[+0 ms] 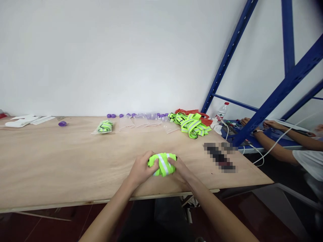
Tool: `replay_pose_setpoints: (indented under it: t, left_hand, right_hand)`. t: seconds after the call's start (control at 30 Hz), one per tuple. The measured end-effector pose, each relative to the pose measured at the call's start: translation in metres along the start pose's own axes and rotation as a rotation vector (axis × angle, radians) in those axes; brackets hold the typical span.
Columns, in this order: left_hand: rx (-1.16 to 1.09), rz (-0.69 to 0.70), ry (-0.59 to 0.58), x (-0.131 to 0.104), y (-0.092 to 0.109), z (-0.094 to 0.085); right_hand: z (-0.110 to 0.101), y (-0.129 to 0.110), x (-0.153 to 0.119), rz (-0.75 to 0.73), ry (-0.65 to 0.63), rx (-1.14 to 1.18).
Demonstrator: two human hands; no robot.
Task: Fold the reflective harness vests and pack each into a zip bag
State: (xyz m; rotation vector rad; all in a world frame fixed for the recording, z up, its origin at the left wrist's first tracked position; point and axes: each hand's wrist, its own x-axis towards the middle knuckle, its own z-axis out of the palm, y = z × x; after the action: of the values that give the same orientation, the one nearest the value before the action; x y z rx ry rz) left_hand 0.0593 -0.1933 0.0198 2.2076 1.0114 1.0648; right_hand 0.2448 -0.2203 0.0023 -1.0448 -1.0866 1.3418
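In the head view, just below the centre of the frame, the left hand point(143, 168) and right hand point(181, 169) grip 1 wrapped neon bundle point(163, 164) between them, over the wooden table point(75, 164). Left of centre lies 1 bagged bundle point(105, 126); right of centre, a loose strap heap point(193, 125) sprawls beside red plastic point(205, 119).

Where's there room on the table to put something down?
The left of the table looks bare, between its front edge and the white sheets and bagged green bundle. A smaller patch lies between the right hand and the blurred dark shape. It's crowded by the wall: purple pieces, clear bags, green strap pile.
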Motion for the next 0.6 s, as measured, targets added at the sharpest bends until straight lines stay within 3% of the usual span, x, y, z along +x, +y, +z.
replay_pose_setpoints:
  t: [0.07, 0.13, 0.33, 0.4, 0.5, 0.6]
  left_hand:
    - [-0.08, 0.013, -0.047, 0.002, 0.003, -0.004]
    - [-0.157, 0.011, -0.036, 0.005, 0.004, -0.007]
    - [-0.056, -0.118, 0.449, -0.004, -0.004, 0.007]
    - [-0.162, -0.166, 0.428, -0.013, -0.005, 0.015]
    - [-0.373, -0.2, 0.305, -0.025, 0.0, 0.026]
    - [-0.5, -0.222, 0.271, -0.027, 0.006, 0.025]
  right_hand:
    - [0.0, -0.004, -0.005, 0.076, -0.12, 0.065]
    - [0.005, -0.006, -0.008, 0.098, -0.099, 0.103]
    - [0.025, -0.004, -0.004, -0.198, 0.32, -0.084]
    - [0.029, -0.003, -0.005, -0.277, 0.349, -0.156]
    - [0.029, 0.0, -0.009, -0.331, 0.27, -0.202]
    - [0.021, 0.003, -0.011, -0.32, 0.206, -0.177]
